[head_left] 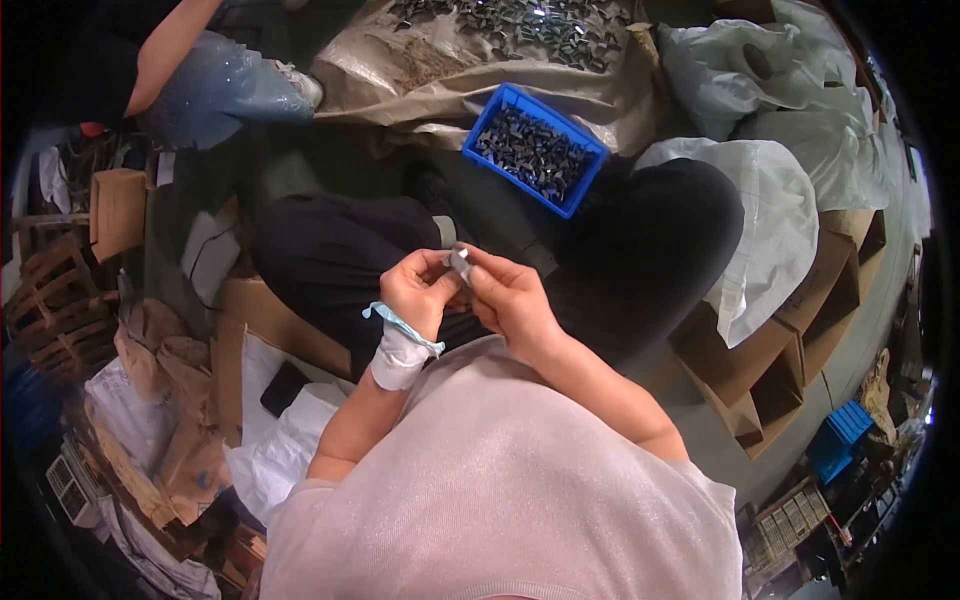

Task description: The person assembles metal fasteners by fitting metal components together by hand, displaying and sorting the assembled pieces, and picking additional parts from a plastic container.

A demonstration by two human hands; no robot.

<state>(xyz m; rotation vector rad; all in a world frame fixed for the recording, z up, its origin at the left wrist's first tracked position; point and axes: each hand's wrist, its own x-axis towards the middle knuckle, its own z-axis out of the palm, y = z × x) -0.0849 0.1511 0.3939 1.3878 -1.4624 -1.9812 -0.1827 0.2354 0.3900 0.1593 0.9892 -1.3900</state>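
1. Here we are at the lap: the left hand [413, 292] and right hand [515, 302] meet, fingertips pinched together on one small silvery piece [459, 263], held up between them.
2. Just beyond, the blue bin [517, 184] sits at a slant by the near edge of the sheet [360, 75], loaded with a jumble of small dark pieces [535, 152], some catching the light.
3. Up on the sheet, toward its far edge, more loose pieces [550, 32] lie scattered in a broad spread.
4. Over to the right, brown cartons [728, 372] stand open on the floor, their insides in shadow; I can't tell what they hold. A white sack [770, 220] slumps beside the right knee.
5. On the left, another carton [228, 350] has white plastic [270, 465] against it, with a dark flat thing [285, 388] on top.
6. At upper left, a co-worker's arm [172, 48] reaches in above a bluish clear bag [215, 85].
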